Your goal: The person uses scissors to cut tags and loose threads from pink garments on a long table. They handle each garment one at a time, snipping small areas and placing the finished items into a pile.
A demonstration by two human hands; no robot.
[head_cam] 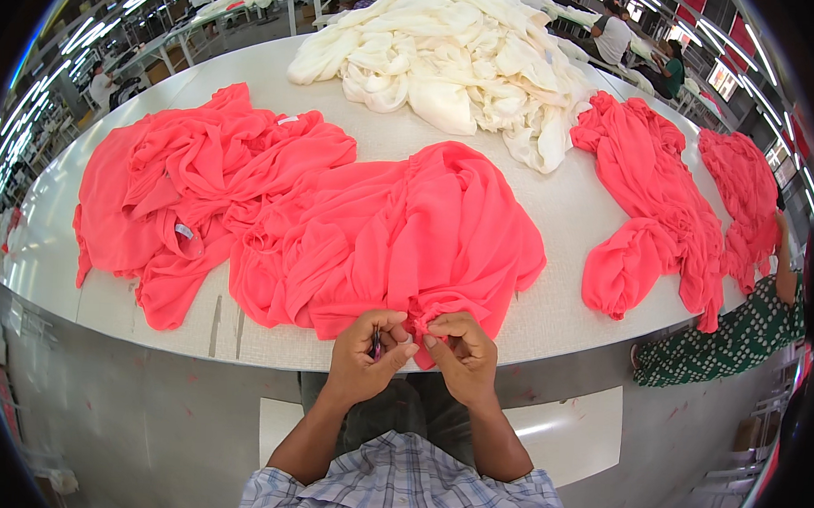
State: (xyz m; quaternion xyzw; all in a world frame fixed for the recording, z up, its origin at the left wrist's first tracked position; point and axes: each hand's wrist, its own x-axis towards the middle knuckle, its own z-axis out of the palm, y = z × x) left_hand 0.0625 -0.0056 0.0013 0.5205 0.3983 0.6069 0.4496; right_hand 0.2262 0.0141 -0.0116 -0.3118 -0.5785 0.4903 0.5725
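Observation:
A coral-pink garment of thin gathered fabric (373, 246) lies spread at the table's near edge in front of me. My right hand (467, 355) pinches a ruched part of its edge between thumb and fingers. Close beside it, my left hand (373, 355) has a small dark and pink handheld tool (376, 344), perhaps thread snips, tucked in its curled fingers. Its thumb and fingertips come up to the same gathered edge; whether they touch the fabric is hard to tell. Most of the tool is hidden by the hand.
More coral garments (172, 182) are heaped at left, with another bunch (655, 197) at right. A large cream fabric pile (449, 58) covers the far side of the white table (551, 226). At far right, a person in a green patterned garment (723, 336) touches another coral heap (740, 187).

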